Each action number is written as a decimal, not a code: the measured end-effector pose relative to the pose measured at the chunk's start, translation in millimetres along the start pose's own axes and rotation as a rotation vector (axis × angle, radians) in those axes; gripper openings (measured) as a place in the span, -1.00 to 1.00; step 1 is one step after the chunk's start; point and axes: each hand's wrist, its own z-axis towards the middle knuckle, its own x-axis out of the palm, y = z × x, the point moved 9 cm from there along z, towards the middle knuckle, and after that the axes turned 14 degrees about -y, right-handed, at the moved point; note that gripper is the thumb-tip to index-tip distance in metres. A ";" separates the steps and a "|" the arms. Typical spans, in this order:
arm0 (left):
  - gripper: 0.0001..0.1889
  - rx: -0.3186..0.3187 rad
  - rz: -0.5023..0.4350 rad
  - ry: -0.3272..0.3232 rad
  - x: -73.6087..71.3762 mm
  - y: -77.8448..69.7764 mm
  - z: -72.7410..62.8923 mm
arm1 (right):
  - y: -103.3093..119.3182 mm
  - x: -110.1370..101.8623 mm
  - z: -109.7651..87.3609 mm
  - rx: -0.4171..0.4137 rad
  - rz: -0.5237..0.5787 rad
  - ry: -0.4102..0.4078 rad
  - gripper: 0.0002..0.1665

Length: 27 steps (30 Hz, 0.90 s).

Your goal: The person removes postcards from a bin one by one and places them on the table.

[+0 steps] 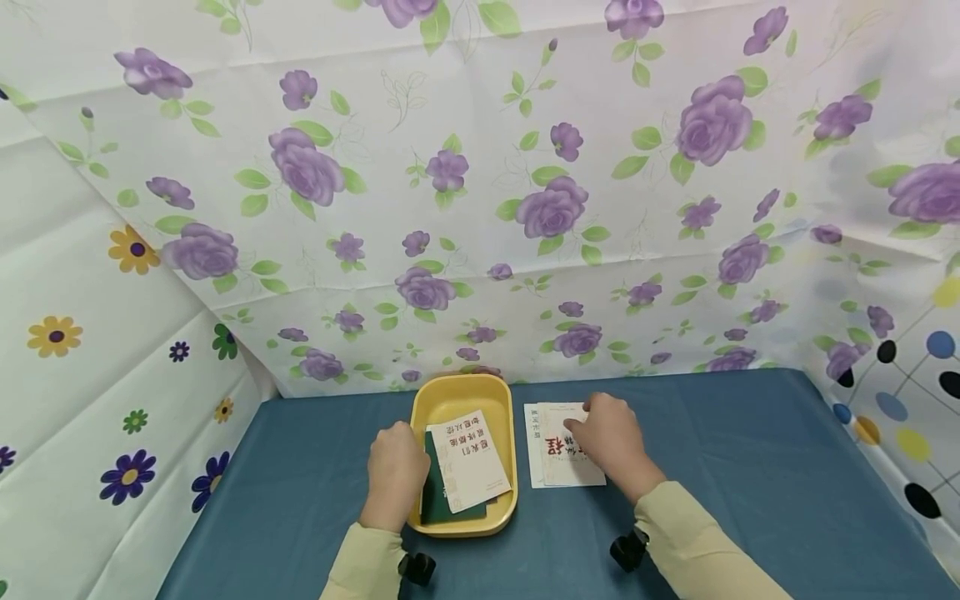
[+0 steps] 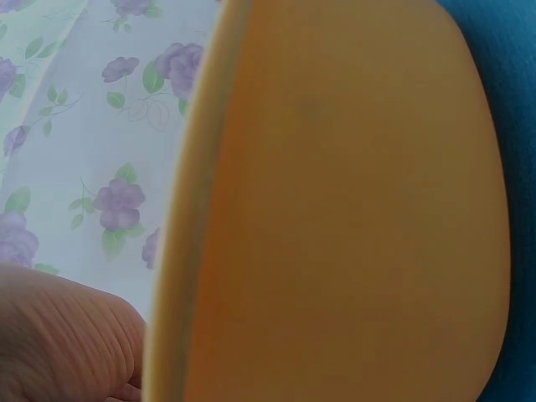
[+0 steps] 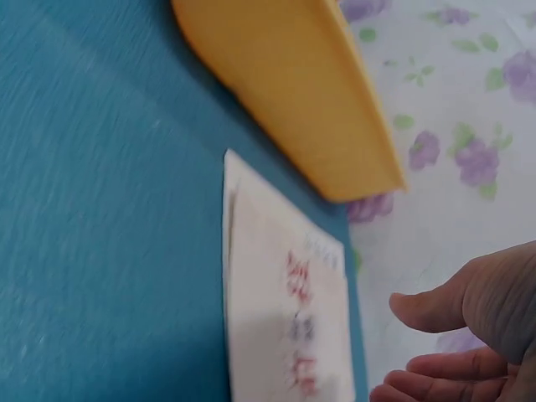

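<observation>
Two booklets (image 1: 564,468) beside tray (image 1: 465,382), left fingers (image 1: 408,448) gripping rim (image 2: 186,234), right fingers (image 3: 465,364) parted, floral backdrop (image 1: 487,108)

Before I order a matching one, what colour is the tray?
The tray is yellow, best seen in the head view.

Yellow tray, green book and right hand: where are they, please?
Yellow tray (image 1: 448,403): head view, bare inside at the far end.
Green book (image 1: 433,498): head view, cover near its left edge.
Right hand (image 1: 613,433): head view, back of the hand.
</observation>
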 end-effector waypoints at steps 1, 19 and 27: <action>-0.93 0.003 -0.002 -0.002 0.0 0.0 0.1 | 5.8 -1.5 -0.2 -0.017 -0.002 -0.009 -0.51; -0.92 0.004 -0.007 0.000 0.6 -0.7 -0.9 | 109.6 19.3 -24.9 -0.259 0.159 0.043 -0.44; -0.96 -0.002 0.007 -0.005 0.8 -0.3 0.5 | 145.4 35.2 -47.1 -0.420 0.173 0.079 -0.45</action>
